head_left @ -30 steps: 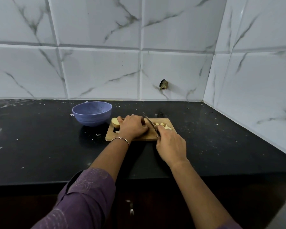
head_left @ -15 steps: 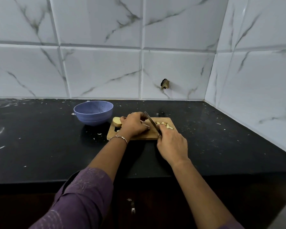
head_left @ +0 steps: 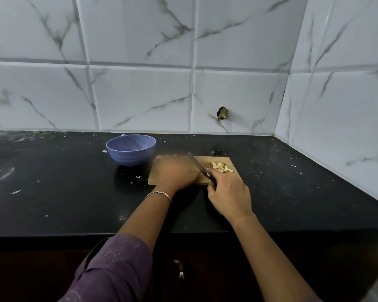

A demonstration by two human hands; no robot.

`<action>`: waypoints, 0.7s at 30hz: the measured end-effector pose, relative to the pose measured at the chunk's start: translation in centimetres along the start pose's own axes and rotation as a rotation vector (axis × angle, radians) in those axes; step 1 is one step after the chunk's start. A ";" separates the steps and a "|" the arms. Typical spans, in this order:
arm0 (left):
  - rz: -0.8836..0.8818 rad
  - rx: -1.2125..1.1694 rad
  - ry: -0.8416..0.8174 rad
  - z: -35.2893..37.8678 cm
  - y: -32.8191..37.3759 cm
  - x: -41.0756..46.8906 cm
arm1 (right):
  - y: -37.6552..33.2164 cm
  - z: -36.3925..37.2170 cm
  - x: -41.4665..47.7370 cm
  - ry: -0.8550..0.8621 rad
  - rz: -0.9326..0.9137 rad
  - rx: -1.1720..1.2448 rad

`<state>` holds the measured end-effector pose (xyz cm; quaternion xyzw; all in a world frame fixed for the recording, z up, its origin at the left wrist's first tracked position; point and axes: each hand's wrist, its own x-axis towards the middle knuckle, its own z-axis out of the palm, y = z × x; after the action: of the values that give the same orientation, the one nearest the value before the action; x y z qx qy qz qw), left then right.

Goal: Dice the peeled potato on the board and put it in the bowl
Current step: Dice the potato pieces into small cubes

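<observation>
**A:** How far along? Starting centre-left: spotting the blue bowl (head_left: pixel 131 149) on the table (head_left: pixel 52 192), seemingly empty inside.

**B:** Partway, guessing. Can't tell how the fingers of the left hand (head_left: pixel 176 173) lie, too blurred. Resting over the left of the board (head_left: pixel 152 178), probably hiding the uncut potato.

**A:** And further right?

**B:** Seeing the knife (head_left: pixel 195 163) gripped by the right hand (head_left: pixel 227 192) fingers, plus a small pile of pale yellowish dice (head_left: pixel 222 167) at the board's right end. Left to do: more chopping, then tipping into the bowl.
</observation>
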<state>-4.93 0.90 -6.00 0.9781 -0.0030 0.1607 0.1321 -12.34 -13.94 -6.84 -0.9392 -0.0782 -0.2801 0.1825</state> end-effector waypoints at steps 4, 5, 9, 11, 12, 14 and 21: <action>-0.006 0.009 0.020 0.5 0.0 0.1 | -0.2 0.0 -0.1 -0.008 -0.011 -0.008; -0.010 0.006 0.023 0.6 0.0 0.1 | -0.2 0.0 -0.1 -0.007 -0.014 -0.007; -0.012 0.001 0.046 1.0 -0.1 0.1 | -0.2 0.1 -0.2 -0.011 -0.035 -0.029; -0.013 0.002 0.050 1.1 -0.1 0.2 | -0.4 0.2 -0.2 -0.014 -0.058 -0.062; -0.013 0.002 0.051 1.2 -0.1 0.3 | -0.5 0.2 -0.2 -0.017 -0.076 -0.086; -0.010 0.000 0.055 1.3 -0.1 0.3 | -0.8 0.4 -0.1 -0.017 -0.103 -0.127; -0.013 0.003 0.066 1.5 0.0 0.3 | -0.9 0.7 0.1 -0.015 -0.122 -0.147</action>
<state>-4.17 0.57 -7.26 0.9725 0.0077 0.1918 0.1315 -12.14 -12.82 -7.06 -0.9456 -0.1161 -0.2886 0.0953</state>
